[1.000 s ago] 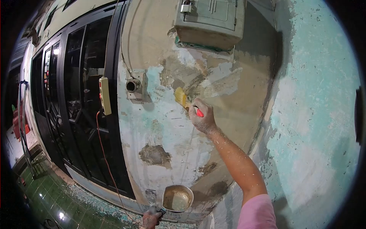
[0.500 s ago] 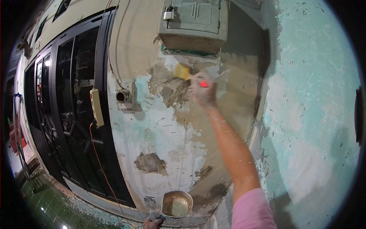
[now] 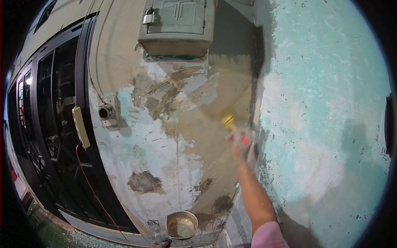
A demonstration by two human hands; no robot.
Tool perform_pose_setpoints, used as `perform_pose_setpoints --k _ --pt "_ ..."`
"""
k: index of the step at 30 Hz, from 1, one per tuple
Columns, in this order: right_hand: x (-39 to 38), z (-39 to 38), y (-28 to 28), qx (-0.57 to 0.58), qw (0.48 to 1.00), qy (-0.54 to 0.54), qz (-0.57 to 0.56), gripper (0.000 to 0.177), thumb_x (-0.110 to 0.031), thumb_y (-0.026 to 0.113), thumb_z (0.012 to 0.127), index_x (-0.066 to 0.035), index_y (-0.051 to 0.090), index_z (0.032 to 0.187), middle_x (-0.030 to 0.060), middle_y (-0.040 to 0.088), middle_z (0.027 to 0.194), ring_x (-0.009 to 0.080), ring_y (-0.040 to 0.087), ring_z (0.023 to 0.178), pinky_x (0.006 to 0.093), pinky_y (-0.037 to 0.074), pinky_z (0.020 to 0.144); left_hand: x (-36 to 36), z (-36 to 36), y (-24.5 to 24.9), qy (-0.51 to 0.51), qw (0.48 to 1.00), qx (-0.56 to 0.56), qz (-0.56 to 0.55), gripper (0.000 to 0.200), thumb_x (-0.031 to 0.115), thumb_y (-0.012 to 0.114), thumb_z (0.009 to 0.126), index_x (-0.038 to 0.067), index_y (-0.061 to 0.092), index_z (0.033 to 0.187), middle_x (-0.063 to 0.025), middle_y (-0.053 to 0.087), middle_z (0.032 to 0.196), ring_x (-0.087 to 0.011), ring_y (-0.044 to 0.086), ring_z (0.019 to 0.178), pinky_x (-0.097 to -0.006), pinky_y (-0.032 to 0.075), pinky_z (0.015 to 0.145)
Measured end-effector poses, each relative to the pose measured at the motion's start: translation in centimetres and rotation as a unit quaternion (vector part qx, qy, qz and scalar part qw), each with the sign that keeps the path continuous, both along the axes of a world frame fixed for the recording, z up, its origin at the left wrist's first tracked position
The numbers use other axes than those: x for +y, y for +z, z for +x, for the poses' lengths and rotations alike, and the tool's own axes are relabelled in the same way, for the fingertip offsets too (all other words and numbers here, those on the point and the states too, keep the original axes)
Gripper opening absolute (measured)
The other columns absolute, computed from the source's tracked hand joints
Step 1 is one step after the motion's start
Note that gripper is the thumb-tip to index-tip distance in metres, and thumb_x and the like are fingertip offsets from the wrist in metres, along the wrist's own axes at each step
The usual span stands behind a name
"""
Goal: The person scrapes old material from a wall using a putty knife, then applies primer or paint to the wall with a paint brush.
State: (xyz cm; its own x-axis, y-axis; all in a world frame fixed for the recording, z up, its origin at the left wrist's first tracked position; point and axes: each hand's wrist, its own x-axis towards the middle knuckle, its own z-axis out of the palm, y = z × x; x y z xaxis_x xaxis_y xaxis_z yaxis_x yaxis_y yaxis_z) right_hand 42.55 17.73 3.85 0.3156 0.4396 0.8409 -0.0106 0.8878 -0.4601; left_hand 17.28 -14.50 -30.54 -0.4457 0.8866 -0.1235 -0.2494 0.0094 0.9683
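Note:
In my right hand (image 3: pixel 240 142) is a paintbrush (image 3: pixel 228 120) with a yellow band, its blurred bristles at the tan wall right of the patchy area. The fingers are closed round its handle; a red spot shows on the hand. At the bottom edge, my left hand (image 3: pixel 159 244) is partly cut off, closed at a dark handle beside a round metal pot (image 3: pixel 182 225). Pale, wet-looking material lies inside the pot. A flat scraper blade (image 3: pixel 154 226) sticks up from the same hand. Peeling white, tan and pale-blue wall (image 3: pixel 165 144) fills the middle.
A grey metal box (image 3: pixel 178 29) with a padlock (image 3: pixel 149 16) juts out above. An open pipe end (image 3: pixel 106 111) protrudes at left. A power strip (image 3: pixel 80 127) with an orange cord hangs before the dark glazed door (image 3: pixel 56 115). The turquoise wall (image 3: pixel 314 103) adjoins at right.
My right hand has swept the brush down and right, from below the metal box toward the wall corner. The view has turned right; the pot stays low beside my left hand.

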Motion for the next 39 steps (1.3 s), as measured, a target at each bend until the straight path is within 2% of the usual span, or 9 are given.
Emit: perform_pose_setpoints --k 3,8,13,16,21,24,26,30,39 --pt "1.0 0.8 -0.8 0.049 0.997 0.061 0.016 0.017 -0.013 0.052 0.094 -0.004 0.056 0.079 0.0072 0.063 0.064 0.014 0.061 0.059 0.0275 0.051 0.057 0.7 0.4 0.6 -0.018 1.0 -0.002 -0.01 0.028 0.032 0.073 0.083 0.014 0.062 0.066 0.0031 0.049 0.055 -0.0085 0.039 0.044 -0.0269 0.029 0.043" --pt "-0.1 4.0 10.0 0.172 0.982 -0.078 0.001 0.019 -0.011 0.053 0.093 -0.004 0.053 0.076 0.0072 0.061 0.064 0.0151 0.059 0.053 0.0285 0.049 0.055 0.2 1.0 3.6 -0.037 0.999 0.024 -0.004 0.027 0.032 0.072 0.084 0.013 0.061 0.067 0.0022 0.051 0.055 -0.0083 0.042 0.044 -0.0262 0.029 0.041" --pt "4.1 0.8 -4.5 0.018 0.955 -0.282 0.091 0.018 -0.003 0.055 0.087 -0.001 0.051 0.069 0.0104 0.057 0.063 0.0222 0.058 0.055 0.0328 0.046 0.057 -0.2 1.2 3.5 -0.037 0.999 0.001 0.007 0.024 0.031 0.071 0.084 0.015 0.06 0.069 0.0034 0.05 0.057 -0.0074 0.04 0.045 -0.0258 0.029 0.041" --pt "3.1 1.4 -7.4 0.057 0.976 -0.207 0.035 0.011 -0.009 0.055 0.091 -0.004 0.054 0.082 0.0071 0.06 0.066 0.0149 0.059 0.054 0.0283 0.048 0.053 -0.7 0.6 3.8 -0.042 0.999 0.019 -0.019 0.021 0.029 0.07 0.085 0.016 0.06 0.071 0.0041 0.05 0.058 -0.007 0.038 0.045 -0.0255 0.029 0.041" --pt "0.2 3.7 7.4 0.192 0.979 -0.045 0.052 0.005 -0.005 0.053 0.09 -0.004 0.055 0.086 0.007 0.06 0.068 0.0168 0.06 0.058 0.0315 0.048 0.053 -1.2 -0.6 4.0 -0.041 0.998 0.018 -0.034 0.016 0.026 0.068 0.085 0.016 0.061 0.074 0.0046 0.051 0.06 -0.0065 0.038 0.045 -0.0245 0.029 0.041" --pt "0.0 3.5 8.0 0.194 0.979 -0.028 0.046 0.009 -0.012 0.055 0.092 -0.005 0.052 0.086 0.0072 0.06 0.072 0.0165 0.06 0.058 0.0293 0.049 0.054 -1.3 -1.1 2.3 -0.036 0.999 -0.005 -0.031 0.01 0.023 0.067 0.085 0.015 0.066 0.08 0.0048 0.051 0.06 -0.0062 0.039 0.045 -0.0242 0.029 0.041" --pt "1.7 3.8 3.8 0.252 0.965 0.072 0.025 0.01 -0.014 0.055 0.091 -0.005 0.052 0.087 0.0073 0.059 0.073 0.017 0.061 0.058 0.0285 0.05 0.053 -1.5 -1.5 1.2 -0.027 0.999 -0.012 -0.032 0.009 0.023 0.067 0.085 0.014 0.068 0.083 0.0047 0.051 0.06 -0.006 0.038 0.045 -0.0241 0.029 0.041" --pt "1.4 2.2 -12.4 0.261 0.962 -0.002 -0.077 0.009 -0.012 0.055 0.093 -0.004 0.054 0.098 0.0108 0.064 0.086 0.0176 0.061 0.064 0.028 0.053 0.05 -2.5 -2.0 1.9 -0.02 0.998 -0.011 -0.059 0.011 0.024 0.068 0.085 0.013 0.068 0.08 0.0038 0.051 0.059 -0.0063 0.037 0.044 -0.0243 0.028 0.041" --pt "-1.9 -2.7 6.4 0.235 0.955 0.178 0.028 0.009 -0.013 0.057 0.093 -0.006 0.052 0.096 0.0104 0.063 0.089 0.0167 0.061 0.07 0.0338 0.055 0.062 -1.7 -3.2 0.8 -0.036 0.999 -0.007 -0.021 0.016 0.029 0.068 0.087 0.013 0.068 0.083 0.0034 0.052 0.06 -0.0069 0.039 0.046 -0.0258 0.029 0.043"
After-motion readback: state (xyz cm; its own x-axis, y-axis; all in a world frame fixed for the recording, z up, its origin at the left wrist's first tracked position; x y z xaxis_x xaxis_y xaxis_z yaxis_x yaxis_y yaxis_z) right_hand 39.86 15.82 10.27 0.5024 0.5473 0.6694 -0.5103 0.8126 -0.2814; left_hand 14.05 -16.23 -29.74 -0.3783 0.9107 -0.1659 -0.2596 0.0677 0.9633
